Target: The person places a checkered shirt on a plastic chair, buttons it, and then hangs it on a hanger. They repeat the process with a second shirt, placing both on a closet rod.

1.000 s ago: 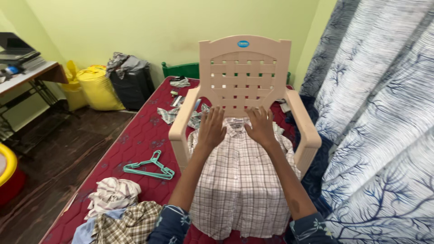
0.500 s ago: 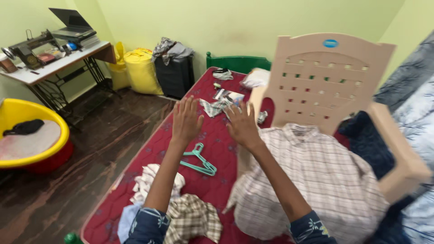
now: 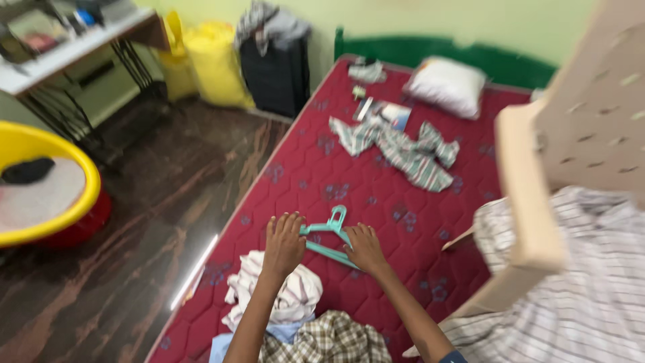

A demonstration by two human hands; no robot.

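Observation:
A teal plastic hanger (image 3: pixel 330 229) lies on the red mattress (image 3: pixel 316 175). My left hand (image 3: pixel 285 242) rests on its left end and my right hand (image 3: pixel 364 247) covers its right end; both touch it, but the blur hides whether the fingers have closed on it. A pile of crumpled clothes (image 3: pixel 289 302) lies just under my left wrist. The checked shirt (image 3: pixel 578 296) hangs over the seat of the beige plastic chair (image 3: pixel 537 195) at the right.
A striped cloth (image 3: pixel 403 151), a white pillow (image 3: pixel 447 86) and small items lie further up the mattress. On the dark floor stand a yellow tub (image 3: pixel 40 188), yellow sacks (image 3: pixel 208 60), a dark suitcase (image 3: pixel 275 67) and a table (image 3: pixel 74 40).
My view swung left and down from the chair to the mattress. Both hands left the checked shirt, crossed over and came down onto the teal hanger.

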